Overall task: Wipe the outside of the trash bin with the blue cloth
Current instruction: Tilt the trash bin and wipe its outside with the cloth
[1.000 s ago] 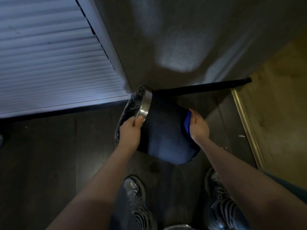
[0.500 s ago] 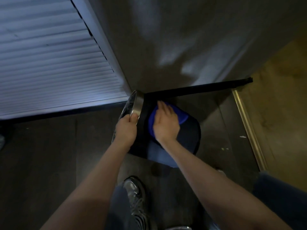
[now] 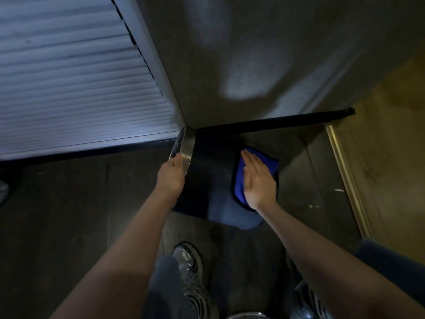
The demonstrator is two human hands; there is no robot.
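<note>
The trash bin [image 3: 207, 171] is black with a silver rim band [image 3: 187, 148] — the cloth [image 3: 240, 180] bright blue; the floor [image 3: 69, 203] dark brown wood-grain, the shoe [image 3: 188, 268] silver-grey striped.

A louvred door [image 3: 69, 77] fills the upper left, pale against the gloom — beside it a grey wall [image 3: 241, 54] with a black baseboard [image 3: 276, 120]. The floor [image 3: 69, 215] is dark wood, meeting a brass strip [image 3: 347, 180] at right, and a silver sneaker [image 3: 188, 268] stands below.
</note>
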